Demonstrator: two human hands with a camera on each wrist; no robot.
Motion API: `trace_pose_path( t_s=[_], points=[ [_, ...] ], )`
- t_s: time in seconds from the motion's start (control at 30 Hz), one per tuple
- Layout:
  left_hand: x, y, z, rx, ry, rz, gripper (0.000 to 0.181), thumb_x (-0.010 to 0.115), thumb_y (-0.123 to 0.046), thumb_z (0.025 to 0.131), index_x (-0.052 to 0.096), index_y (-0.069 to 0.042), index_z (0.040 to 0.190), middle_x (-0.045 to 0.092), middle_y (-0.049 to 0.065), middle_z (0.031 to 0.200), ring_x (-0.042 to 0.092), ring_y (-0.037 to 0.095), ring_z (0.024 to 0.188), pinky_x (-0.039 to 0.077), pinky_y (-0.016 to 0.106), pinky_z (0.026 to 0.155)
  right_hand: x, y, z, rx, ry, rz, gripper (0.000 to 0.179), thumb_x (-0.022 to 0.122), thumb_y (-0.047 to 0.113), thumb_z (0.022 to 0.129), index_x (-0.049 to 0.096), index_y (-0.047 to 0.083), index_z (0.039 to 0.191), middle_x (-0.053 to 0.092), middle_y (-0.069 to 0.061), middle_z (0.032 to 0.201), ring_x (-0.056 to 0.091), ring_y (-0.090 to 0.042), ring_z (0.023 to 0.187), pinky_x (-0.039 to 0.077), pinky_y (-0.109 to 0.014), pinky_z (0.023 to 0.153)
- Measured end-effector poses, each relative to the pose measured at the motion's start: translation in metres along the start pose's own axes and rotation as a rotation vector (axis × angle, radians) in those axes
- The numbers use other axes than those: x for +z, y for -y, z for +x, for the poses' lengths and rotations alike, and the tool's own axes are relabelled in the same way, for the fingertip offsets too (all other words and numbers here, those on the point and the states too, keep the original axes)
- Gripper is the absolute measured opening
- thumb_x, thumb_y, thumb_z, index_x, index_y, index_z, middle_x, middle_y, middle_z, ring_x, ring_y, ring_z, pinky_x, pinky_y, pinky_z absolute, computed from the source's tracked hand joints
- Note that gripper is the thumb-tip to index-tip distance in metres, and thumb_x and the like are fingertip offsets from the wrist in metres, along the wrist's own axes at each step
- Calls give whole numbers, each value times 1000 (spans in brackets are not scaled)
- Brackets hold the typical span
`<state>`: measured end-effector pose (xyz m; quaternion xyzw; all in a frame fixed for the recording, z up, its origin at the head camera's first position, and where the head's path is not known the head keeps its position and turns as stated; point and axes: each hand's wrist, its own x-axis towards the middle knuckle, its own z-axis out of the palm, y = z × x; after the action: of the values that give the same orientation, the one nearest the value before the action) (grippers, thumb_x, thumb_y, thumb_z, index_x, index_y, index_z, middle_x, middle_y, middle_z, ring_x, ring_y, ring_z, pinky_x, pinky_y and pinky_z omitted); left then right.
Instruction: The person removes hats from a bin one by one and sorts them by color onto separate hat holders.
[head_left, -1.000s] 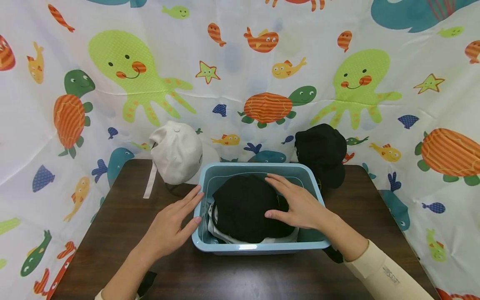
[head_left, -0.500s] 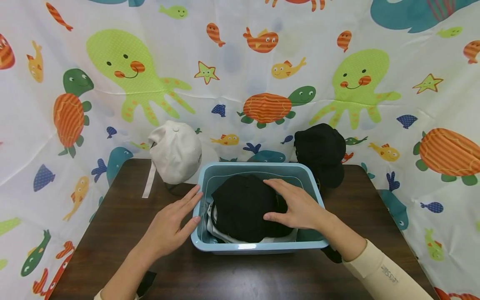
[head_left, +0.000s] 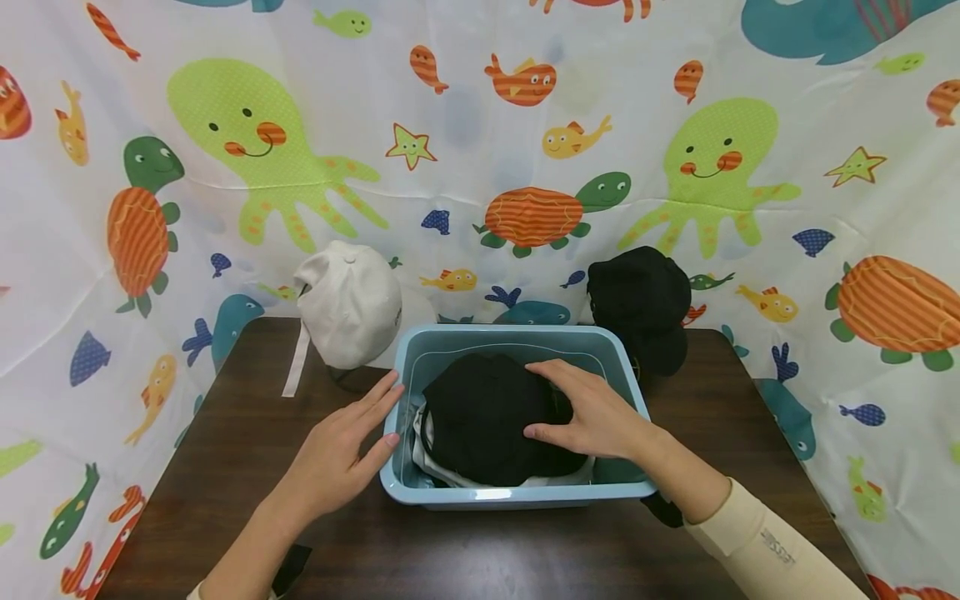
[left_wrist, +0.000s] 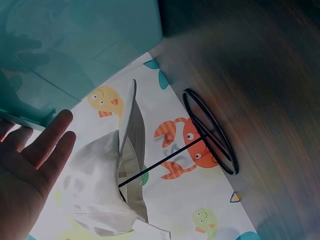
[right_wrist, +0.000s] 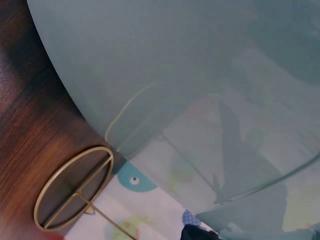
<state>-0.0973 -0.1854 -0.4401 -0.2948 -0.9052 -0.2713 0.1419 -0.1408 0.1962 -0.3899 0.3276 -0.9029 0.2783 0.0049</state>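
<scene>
A light blue plastic bin (head_left: 495,493) stands in the middle of the table. Inside it lies a black cap (head_left: 480,425) on top of pale fabric (head_left: 453,477), mostly hidden. My left hand (head_left: 337,454) is at the bin's left rim, fingers extended; its fingers (left_wrist: 50,137) also show beside the bin wall (left_wrist: 75,40) in the left wrist view. Over the bin's right side reaches my right hand (head_left: 592,412), fingers spread and thumb apart, at the black cap's right part. Whether it touches the cap is unclear. The right wrist view shows only the bin's outer wall (right_wrist: 150,60), not the hand.
Behind the bin at left, a white cap (head_left: 352,308) hangs on a stand with a black oval base (left_wrist: 210,135). A second black cap (head_left: 641,308) is at back right, near a gold stand base (right_wrist: 75,190). A sea-animal curtain (head_left: 465,150) backs the dark wooden table (head_left: 480,550).
</scene>
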Motion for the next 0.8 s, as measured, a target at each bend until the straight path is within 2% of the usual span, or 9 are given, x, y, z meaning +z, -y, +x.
trace_pose_path(
  t_s=[0.27,0.47,0.8],
  points=[
    [1,0,-1,8,-12,0,61,67,-22,100,49,-6,156,38,3,167,53,26,142,50,55,104,1,0,1,-4,-3,15,70,84,39,89,56,10,146,63,-7,141,62,-25,122,52,-53,102],
    [1,-1,0,25,-29,-3,61,66,-21,100,49,-6,156,40,5,166,54,28,141,52,56,102,1,-3,0,-36,-35,31,65,86,32,87,60,10,142,65,-5,137,63,-24,120,53,-52,101],
    [3,-2,-1,28,-35,-6,62,67,-20,99,49,-7,157,40,5,166,54,28,141,51,55,103,2,-8,0,-106,-89,68,55,87,23,86,63,11,135,68,-1,128,64,-16,105,58,-41,85]
  ],
)
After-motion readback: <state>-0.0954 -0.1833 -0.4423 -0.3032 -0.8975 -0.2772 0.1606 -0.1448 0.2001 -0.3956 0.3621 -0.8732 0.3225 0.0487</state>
